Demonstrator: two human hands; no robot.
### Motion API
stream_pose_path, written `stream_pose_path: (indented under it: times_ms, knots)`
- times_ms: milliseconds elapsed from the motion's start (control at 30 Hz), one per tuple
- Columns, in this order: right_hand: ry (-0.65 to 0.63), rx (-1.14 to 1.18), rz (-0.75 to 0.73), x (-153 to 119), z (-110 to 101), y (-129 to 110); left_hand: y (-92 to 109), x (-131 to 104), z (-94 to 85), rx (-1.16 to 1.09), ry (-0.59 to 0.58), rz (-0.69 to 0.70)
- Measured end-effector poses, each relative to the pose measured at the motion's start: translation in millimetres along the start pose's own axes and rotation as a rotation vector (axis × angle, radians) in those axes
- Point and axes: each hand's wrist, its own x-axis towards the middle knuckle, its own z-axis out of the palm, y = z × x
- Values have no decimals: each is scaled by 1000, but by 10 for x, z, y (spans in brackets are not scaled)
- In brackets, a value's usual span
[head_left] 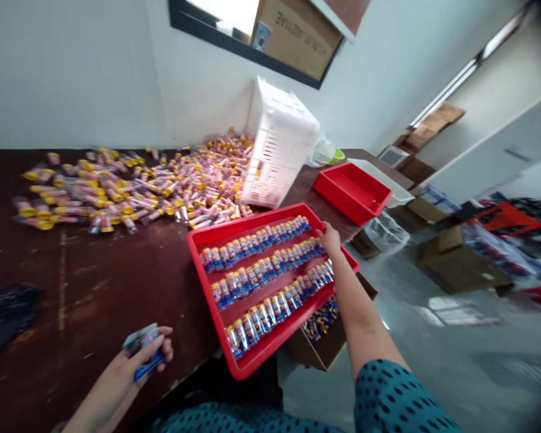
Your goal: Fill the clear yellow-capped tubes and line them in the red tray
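A red tray [240, 373] lies at the table's front edge, tilted in view, with three rows of small yellow-capped tubes [261, 270] with blue bottoms. My right hand [330, 240] grips its right rim, fingers closed on it near the far right corner. At the lower left my left hand [148, 352] is closed on a small blue and clear packet [145, 349], above the brown table, apart from the tray. Behind the tray, a wide pile of pink tubes with yellow caps [162, 186] spreads over the table.
A white basket [279, 144] lies on its side against the pile. Right of it is a smaller red tray [354, 189]. Below the table edge, a cardboard box [318, 355] holds blue and yellow pieces. A black cloth or bag [9, 313] lies far left. Boxes [460, 258] stand on the right floor.
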Motion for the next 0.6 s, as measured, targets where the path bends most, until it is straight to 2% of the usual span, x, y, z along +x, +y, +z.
stream_pose_path:
  times_ms: [100, 200, 333, 400, 500, 600]
  knots:
    - [-79, 46, -190, 7, 468, -501, 23, -36, -37, -30, -49, -1]
    - [-272, 134, -429, -177, 1130, -1333, 64, -50, -42, -14, -99, -4]
    - [-559, 180, -727, -772, 2063, -2623, 67, -81, -62, -24, -77, -16]
    - [-660, 161, -823, -1129, 2453, -3178, 10, -132, -76, -34, -87, -12]
    - [-714, 113, -852, -1572, 2847, -3790, -159, -235, -120, -41, -126, -24]
    - [-712, 80, -773, -1805, 2998, -4130, -324, -333, -254, -59, -134, -47]
